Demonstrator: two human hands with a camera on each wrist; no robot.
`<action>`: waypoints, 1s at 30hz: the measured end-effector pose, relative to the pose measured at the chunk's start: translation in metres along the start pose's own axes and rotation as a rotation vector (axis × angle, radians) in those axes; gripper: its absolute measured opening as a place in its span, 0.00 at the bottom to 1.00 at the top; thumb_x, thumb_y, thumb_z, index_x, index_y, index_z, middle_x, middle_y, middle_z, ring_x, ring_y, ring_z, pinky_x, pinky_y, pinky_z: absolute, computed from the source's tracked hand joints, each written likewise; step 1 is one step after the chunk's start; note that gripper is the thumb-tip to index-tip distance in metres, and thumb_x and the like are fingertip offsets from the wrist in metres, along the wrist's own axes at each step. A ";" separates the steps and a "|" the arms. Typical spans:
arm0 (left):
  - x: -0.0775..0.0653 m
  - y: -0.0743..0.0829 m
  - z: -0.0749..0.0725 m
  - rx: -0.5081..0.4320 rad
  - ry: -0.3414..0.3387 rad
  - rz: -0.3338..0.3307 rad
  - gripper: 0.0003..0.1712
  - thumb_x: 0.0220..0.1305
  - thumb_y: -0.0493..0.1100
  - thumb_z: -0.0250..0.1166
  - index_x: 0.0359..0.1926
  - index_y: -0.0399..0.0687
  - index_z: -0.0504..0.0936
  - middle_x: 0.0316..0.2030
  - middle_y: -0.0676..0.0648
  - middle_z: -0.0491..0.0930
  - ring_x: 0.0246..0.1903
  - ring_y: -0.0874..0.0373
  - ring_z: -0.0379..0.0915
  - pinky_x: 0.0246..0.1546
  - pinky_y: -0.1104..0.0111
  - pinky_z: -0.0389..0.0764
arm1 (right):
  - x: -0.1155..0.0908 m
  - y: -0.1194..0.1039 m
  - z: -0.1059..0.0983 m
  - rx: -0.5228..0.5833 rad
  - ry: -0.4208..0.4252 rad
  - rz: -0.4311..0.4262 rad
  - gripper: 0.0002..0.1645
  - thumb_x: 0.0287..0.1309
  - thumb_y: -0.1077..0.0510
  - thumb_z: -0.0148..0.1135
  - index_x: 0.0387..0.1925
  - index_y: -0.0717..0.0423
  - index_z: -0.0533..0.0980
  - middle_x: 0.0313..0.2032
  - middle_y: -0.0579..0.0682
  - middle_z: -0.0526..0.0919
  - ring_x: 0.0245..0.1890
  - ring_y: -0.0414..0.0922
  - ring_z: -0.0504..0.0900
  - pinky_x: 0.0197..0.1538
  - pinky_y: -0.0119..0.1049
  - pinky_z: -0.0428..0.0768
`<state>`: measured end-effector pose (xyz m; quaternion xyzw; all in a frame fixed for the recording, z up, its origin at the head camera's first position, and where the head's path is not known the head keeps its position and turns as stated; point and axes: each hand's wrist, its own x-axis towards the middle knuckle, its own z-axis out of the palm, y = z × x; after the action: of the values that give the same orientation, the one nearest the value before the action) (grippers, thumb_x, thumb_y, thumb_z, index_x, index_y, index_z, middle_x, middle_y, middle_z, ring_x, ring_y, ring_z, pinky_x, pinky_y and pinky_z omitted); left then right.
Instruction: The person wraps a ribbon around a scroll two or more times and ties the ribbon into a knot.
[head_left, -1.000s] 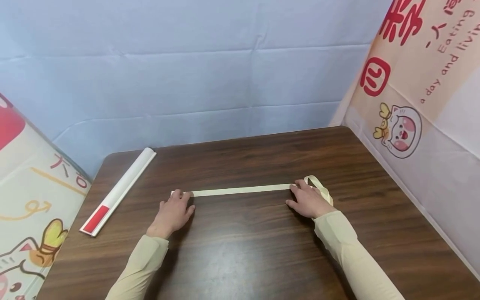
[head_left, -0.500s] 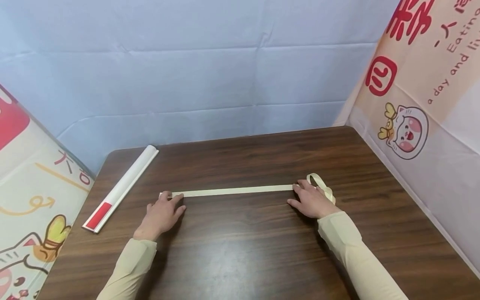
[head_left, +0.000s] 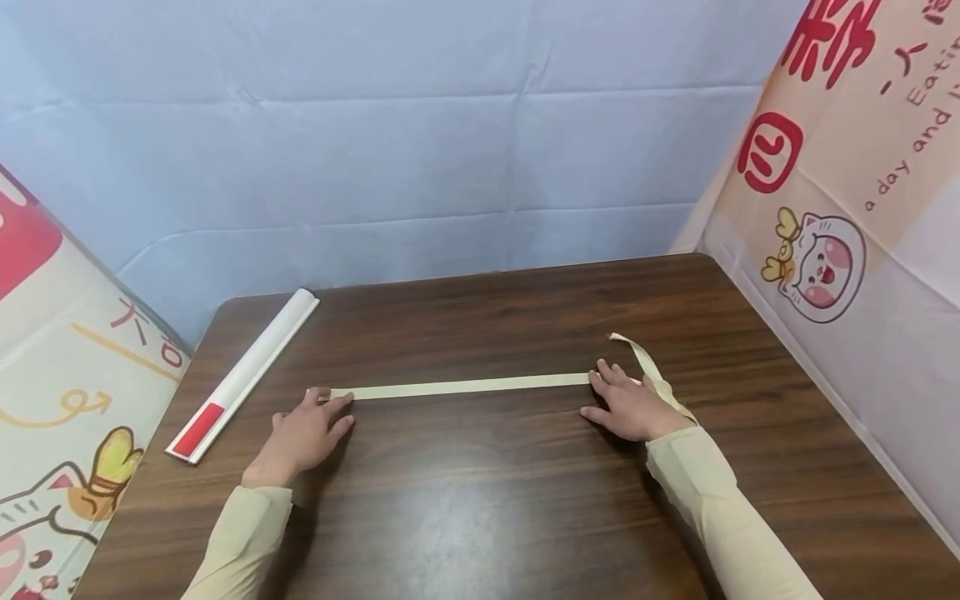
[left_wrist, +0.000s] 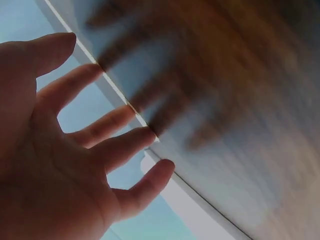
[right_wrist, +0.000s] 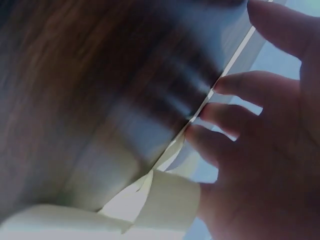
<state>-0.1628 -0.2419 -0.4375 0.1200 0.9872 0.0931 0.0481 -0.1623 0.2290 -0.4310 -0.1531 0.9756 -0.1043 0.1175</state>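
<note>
A narrow cream ribbon (head_left: 465, 386) lies flat and straight across the dark wooden table (head_left: 465, 483) in the head view. My left hand (head_left: 300, 437) touches its left end with spread fingertips, palm down. At the other side, the fingertips of my right hand (head_left: 630, 408) rest on the ribbon, with the thumb apart. Past that hand, a loose twisted tail runs back beside the wrist, one tip pointing to the back wall. The right wrist view shows folds of this ribbon (right_wrist: 167, 202) beside the little-finger side. Fingers of the left hand (left_wrist: 75, 135) look extended in the left wrist view.
A long white rounded thing with a red end patch (head_left: 243, 375) lies slantwise at the table's left. Behind the table hangs a pale blue cloth (head_left: 390, 150). Printed cloths with cartoon cats flank it, one on the right (head_left: 900, 217) and one on the left (head_left: 67, 383).
My left hand and the ribbon's left end have slid left, so the straight stretch is longer. At the right, the ribbon's loop has opened into a loose tail. My right hand stays nearly in place.
</note>
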 end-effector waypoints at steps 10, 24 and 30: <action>-0.009 -0.011 0.001 -0.014 -0.008 -0.008 0.27 0.67 0.52 0.53 0.63 0.48 0.71 0.60 0.31 0.63 0.41 0.34 0.76 0.38 0.34 0.66 | -0.001 0.008 0.003 -0.016 -0.006 -0.047 0.44 0.63 0.39 0.49 0.66 0.70 0.58 0.68 0.70 0.53 0.67 0.64 0.53 0.60 0.72 0.49; -0.020 -0.025 0.000 -0.047 -0.015 -0.047 0.27 0.67 0.51 0.53 0.63 0.46 0.72 0.61 0.30 0.62 0.46 0.32 0.73 0.39 0.35 0.67 | -0.006 0.015 -0.001 -0.070 0.023 -0.050 0.42 0.63 0.40 0.49 0.66 0.68 0.60 0.68 0.71 0.54 0.67 0.65 0.51 0.60 0.72 0.46; -0.020 -0.029 0.001 -0.056 -0.017 -0.060 0.27 0.67 0.52 0.52 0.63 0.46 0.71 0.61 0.30 0.61 0.49 0.32 0.71 0.40 0.34 0.65 | -0.008 0.027 -0.003 -0.124 0.064 -0.045 0.37 0.64 0.43 0.49 0.64 0.67 0.63 0.66 0.74 0.56 0.66 0.68 0.52 0.58 0.74 0.48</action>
<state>-0.1496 -0.2740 -0.4425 0.0895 0.9870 0.1182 0.0627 -0.1624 0.2569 -0.4333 -0.1785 0.9798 -0.0510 0.0743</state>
